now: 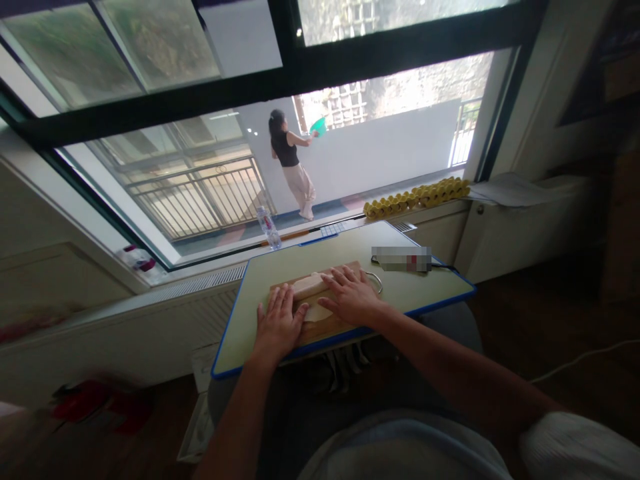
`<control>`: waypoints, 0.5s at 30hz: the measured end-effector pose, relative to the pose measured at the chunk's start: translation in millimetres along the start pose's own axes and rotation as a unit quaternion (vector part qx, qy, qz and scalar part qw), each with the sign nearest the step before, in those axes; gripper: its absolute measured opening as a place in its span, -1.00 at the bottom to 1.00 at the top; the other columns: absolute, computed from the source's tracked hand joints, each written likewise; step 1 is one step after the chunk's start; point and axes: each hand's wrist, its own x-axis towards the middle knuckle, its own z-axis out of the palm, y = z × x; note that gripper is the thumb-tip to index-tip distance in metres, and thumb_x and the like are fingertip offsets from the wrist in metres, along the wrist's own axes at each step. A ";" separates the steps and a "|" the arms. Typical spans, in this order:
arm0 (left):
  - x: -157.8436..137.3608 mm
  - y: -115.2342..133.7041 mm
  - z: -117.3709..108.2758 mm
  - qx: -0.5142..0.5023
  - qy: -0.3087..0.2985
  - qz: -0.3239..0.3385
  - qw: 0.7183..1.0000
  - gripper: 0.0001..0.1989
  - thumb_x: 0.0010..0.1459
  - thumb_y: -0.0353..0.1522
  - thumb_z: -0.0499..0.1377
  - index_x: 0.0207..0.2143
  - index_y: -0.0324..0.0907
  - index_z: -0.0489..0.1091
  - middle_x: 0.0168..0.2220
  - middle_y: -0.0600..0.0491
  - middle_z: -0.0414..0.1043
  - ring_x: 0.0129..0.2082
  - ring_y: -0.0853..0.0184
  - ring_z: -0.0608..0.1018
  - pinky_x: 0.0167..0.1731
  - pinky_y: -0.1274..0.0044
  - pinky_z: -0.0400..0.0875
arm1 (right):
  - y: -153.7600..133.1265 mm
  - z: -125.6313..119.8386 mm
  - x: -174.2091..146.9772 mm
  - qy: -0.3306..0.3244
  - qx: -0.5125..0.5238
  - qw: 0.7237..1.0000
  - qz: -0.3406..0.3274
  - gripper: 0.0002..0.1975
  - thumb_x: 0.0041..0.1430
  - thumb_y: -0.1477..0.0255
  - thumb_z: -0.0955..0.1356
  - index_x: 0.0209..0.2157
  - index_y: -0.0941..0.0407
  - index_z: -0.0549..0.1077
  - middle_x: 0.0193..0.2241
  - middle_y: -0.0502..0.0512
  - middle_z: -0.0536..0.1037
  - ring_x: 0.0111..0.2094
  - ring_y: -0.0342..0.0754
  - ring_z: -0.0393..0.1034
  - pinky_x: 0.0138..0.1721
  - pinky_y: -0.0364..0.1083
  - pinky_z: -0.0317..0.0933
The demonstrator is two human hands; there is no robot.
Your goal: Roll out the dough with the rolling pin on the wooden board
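A wooden cutting board (pixel 327 328) with a metal loop handle (pixel 376 281) lies on a small pale table (pixel 243 333) edged in blue. Across the board is a pale cylinder that looks like a rolling pin (pixel 307 285). On its near side a flat, pale piece that looks like dough (pixel 316 312) shows between my hands. My left hand (pixel 278 322) rests flat at the cylinder's left end, thumb spread. Over its right end lies my right hand (pixel 353 295), fingers stretched out. Both palms hide part of the board and the cylinder's ends.
A blurred-out object (pixel 401 259) lies on the table's right. Along the window sill are a clear plastic bottle (pixel 269 229), yellow egg-carton trays (pixel 417 197) and papers (pixel 515 190). Beyond the glass, a person (pixel 287 150) holds a green basin (pixel 318 127).
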 end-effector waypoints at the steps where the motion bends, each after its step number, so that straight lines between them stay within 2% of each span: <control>1: 6.7 -1.8 -0.5 -0.006 -0.002 -0.002 1.000 -0.32 0.49 -0.05 -0.19 0.50 -0.16 0.04 0.55 -0.10 -0.08 0.54 0.07 0.00 0.45 -0.04 -0.10 | 0.1 -1.0 5.8 -0.005 0.001 1.000 0.002 -0.20 0.43 -0.15 0.09 0.50 -0.01 0.11 0.51 0.19 0.10 0.51 0.37 -0.17 0.42 0.46 -0.31; 5: 34.6 -10.0 -1.2 -0.030 -0.014 -0.002 0.999 -0.31 0.48 0.00 -0.20 0.48 -0.13 0.10 0.53 -0.13 0.00 0.53 0.05 0.05 0.44 -0.05 -0.11 | 0.2 -3.0 29.3 0.004 -0.007 1.000 0.006 -0.20 0.41 -0.16 0.11 0.45 0.04 0.21 0.44 0.27 0.25 0.44 0.38 0.04 0.39 0.40 -0.17; 8: 52.3 -13.5 -2.6 -0.023 -0.029 -0.005 0.999 -0.32 0.47 0.01 -0.19 0.45 -0.12 0.15 0.51 -0.14 0.05 0.52 0.05 0.09 0.42 -0.03 -0.03 | 0.0 -2.6 43.1 0.003 -0.010 1.000 0.018 -0.18 0.39 -0.18 0.12 0.43 0.05 0.25 0.39 0.30 0.33 0.37 0.35 0.16 0.35 0.35 -0.08; 12: 57.6 -12.8 -3.6 -0.017 -0.029 -0.010 0.999 -0.31 0.46 0.03 -0.18 0.43 -0.12 0.19 0.50 -0.16 0.09 0.51 0.03 0.12 0.41 -0.01 0.02 | -2.4 -1.8 43.4 0.000 -0.001 1.000 0.031 -0.16 0.39 -0.18 0.11 0.45 0.07 0.20 0.42 0.32 0.27 0.43 0.38 0.05 0.38 0.38 -0.16; 15: 42.7 -10.4 -2.1 -0.023 -0.019 -0.012 1.000 -0.30 0.47 0.03 -0.18 0.46 -0.14 0.13 0.50 -0.18 0.08 0.51 0.05 0.12 0.42 0.00 -0.02 | -6.8 -1.0 26.8 0.011 0.012 1.000 0.020 -0.17 0.42 -0.14 0.10 0.47 0.12 0.17 0.47 0.31 0.16 0.50 0.40 -0.14 0.42 0.41 -0.29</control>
